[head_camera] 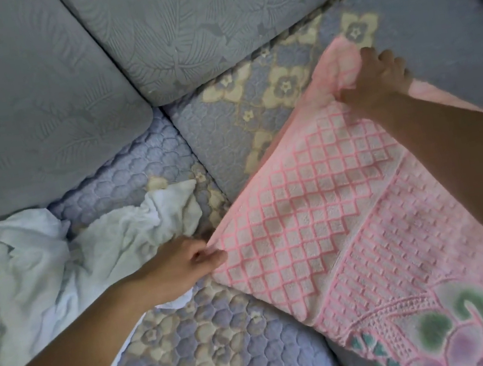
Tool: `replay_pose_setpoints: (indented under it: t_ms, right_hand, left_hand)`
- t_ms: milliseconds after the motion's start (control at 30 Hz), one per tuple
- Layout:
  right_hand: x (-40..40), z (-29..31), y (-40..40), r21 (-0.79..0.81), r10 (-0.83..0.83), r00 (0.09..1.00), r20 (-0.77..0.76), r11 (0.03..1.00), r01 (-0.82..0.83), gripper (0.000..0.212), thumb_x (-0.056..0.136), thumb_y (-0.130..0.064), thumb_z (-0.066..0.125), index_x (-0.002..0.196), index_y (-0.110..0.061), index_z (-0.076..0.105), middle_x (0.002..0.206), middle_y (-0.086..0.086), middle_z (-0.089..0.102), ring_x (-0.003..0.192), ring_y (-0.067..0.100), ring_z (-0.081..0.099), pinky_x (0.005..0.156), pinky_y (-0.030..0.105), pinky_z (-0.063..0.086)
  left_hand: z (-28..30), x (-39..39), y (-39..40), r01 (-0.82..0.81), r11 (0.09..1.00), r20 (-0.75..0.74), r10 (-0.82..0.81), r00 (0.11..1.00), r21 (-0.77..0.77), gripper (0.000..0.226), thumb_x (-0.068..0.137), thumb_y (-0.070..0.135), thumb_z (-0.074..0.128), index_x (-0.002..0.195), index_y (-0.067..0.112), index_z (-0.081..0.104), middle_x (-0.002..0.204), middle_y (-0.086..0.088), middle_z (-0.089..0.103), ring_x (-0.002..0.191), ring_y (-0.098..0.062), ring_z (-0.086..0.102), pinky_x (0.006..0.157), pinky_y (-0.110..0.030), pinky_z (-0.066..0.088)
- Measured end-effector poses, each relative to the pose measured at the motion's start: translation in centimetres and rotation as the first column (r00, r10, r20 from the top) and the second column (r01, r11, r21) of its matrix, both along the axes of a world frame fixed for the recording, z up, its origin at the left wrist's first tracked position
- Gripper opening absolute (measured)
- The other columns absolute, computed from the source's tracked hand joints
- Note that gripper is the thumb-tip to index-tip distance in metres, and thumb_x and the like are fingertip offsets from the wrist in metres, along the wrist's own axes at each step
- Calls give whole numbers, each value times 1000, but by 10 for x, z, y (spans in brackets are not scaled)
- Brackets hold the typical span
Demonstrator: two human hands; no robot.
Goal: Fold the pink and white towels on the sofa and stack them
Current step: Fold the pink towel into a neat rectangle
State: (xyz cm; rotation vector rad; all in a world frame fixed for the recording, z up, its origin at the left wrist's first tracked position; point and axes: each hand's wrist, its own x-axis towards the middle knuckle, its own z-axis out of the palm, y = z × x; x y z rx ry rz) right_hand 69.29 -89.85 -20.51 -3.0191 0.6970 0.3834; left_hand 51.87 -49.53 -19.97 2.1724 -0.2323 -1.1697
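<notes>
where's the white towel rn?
Head view, left side: the white towel lies crumpled on the sofa seat, just left of the left hand and the pink towel.

A pink towel [350, 212] with a raised diamond pattern lies spread across the quilted seat of the sofa [198, 350], its near end showing green and purple motifs at the lower right. The left hand [183, 264] pinches the towel's left corner between thumb and fingers, low against the seat. The right hand [374, 79] grips the far corner, where the pink cloth bunches up around the fingers near the seat's floral border. To the left, a white towel [39, 264] lies crumpled in a heap on the seat, partly under the left forearm. Grey leaf-embossed back cushions [26, 91] fill the upper part of the view.
</notes>
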Motion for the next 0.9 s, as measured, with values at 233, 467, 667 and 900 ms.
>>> replay_pose_setpoints:
  t_ms: [233, 467, 667, 900]
  right_hand:
    - [-2, 9, 17, -36, 64, 972, 228, 998, -57, 78, 87, -36, 63, 152, -17, 24, 154, 21, 29, 140, 43, 28, 118, 55, 20]
    - [-15, -35, 64, 74, -23, 992, -125, 997, 32, 93, 89, -79, 11, 157, -23, -19, 164, 12, -24, 150, 38, -21, 119, 62, -9]
    - [16, -19, 86, -60, -115, 989, -91, 992, 110, 100, 84, -72, 37, 156, -5, 15, 154, 20, 23, 141, 42, 24, 108, 53, 26]
    - [37, -45, 63, 145, -327, 938, -112, 929, 341, 90, 83, -46, 54, 156, -10, 16, 153, 15, 32, 137, 33, 34, 106, 42, 36]
  left_hand:
    - [-12, -16, -37, -68, 869, 464, -195, 864, 491, 30, 90, 37, 50, 67, 19, 44, 58, 0, 54, 61, -28, 57, 67, -34, 38]
    - [-16, -38, -53, -166, 788, 496, -194, 846, 592, 49, 79, 52, 73, 107, 14, 61, 69, -6, 67, 77, -31, 67, 78, -45, 44]
    - [-9, -22, -64, -154, 754, 325, -83, 942, 638, 50, 87, 63, 58, 117, 23, 55, 106, -3, 70, 117, -27, 57, 105, -48, 31]
    - [5, -12, -70, -130, 786, 142, 54, 988, 604, 40, 87, 54, 57, 115, 25, 59, 111, 2, 68, 114, -25, 59, 103, -46, 27]
